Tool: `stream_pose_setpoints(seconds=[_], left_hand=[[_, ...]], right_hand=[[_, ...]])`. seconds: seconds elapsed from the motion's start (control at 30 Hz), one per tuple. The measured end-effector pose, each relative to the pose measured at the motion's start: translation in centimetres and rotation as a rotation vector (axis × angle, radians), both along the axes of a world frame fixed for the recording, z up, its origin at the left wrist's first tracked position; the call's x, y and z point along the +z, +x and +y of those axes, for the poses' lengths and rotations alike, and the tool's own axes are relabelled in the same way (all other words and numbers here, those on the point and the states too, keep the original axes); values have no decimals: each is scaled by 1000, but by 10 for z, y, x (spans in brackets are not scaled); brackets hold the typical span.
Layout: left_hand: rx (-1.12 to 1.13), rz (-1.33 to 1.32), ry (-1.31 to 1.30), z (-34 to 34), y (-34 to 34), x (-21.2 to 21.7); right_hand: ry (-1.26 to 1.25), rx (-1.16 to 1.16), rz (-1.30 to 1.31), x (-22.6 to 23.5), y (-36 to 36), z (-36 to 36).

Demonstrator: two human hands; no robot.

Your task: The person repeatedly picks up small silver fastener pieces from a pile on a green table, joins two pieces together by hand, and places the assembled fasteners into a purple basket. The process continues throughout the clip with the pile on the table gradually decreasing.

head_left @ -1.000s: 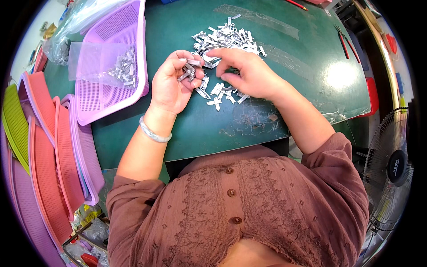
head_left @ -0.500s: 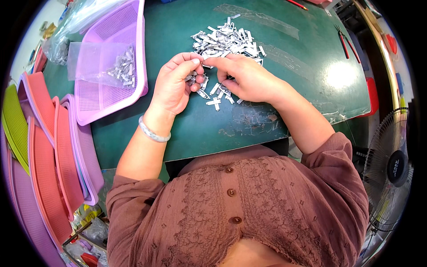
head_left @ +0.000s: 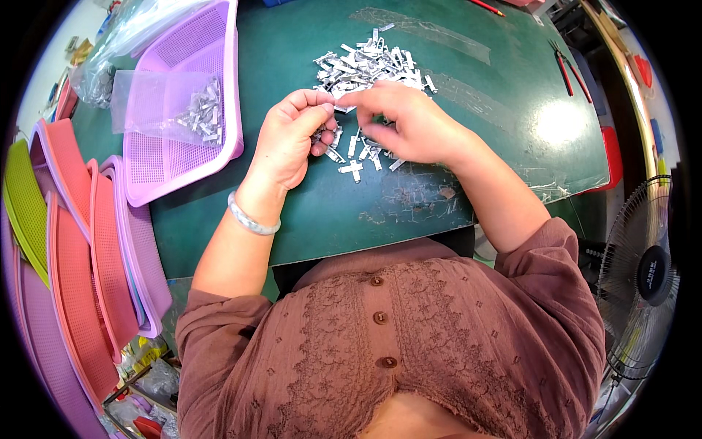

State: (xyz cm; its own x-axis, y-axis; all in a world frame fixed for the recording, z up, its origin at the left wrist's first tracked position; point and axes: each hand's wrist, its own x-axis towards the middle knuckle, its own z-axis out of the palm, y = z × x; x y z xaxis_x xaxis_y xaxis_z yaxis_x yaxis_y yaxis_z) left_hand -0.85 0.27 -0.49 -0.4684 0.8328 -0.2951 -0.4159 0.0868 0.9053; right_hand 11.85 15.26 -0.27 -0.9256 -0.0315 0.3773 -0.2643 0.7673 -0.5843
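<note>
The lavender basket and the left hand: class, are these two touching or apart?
Apart. The head view shows a strip of bare green mat between the lavender basket rim and the left hand, which rests farther right by the small metal pieces.

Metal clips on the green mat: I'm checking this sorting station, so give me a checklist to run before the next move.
1. Left hand has clips gathered in it: ok.
2. Right hand fingertips meet the left's: ok.
3. Loose metal clips lie within reach: ok.
4. Purple basket sits beside the left hand, with a plastic bag of clips inside: ok.
5. Number of clips held: cannot tell.
</note>
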Motion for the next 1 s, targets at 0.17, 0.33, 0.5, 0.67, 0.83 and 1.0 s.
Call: stream_pose_setpoints(seconds=[0.17,0.33,0.5,0.67,0.83,1.0], left_hand=[[29,14,-12,0,0,0],[32,17,-13,0,0,1],[10,11,-27,-1,-1,-1],[-71,69,-82,0,3,5],[-51,88,-92,0,4,5],[-45,98,-90,0,4,5]], right_hand=[[19,100,-191,14,5,-7],[96,88,-135,9,4,-8],[-71,66,-208,9,3,-5],[-298,20,-124,8,5,2],[-81,32,-93,6,2,2],[62,-101,-81,2,1,1]])
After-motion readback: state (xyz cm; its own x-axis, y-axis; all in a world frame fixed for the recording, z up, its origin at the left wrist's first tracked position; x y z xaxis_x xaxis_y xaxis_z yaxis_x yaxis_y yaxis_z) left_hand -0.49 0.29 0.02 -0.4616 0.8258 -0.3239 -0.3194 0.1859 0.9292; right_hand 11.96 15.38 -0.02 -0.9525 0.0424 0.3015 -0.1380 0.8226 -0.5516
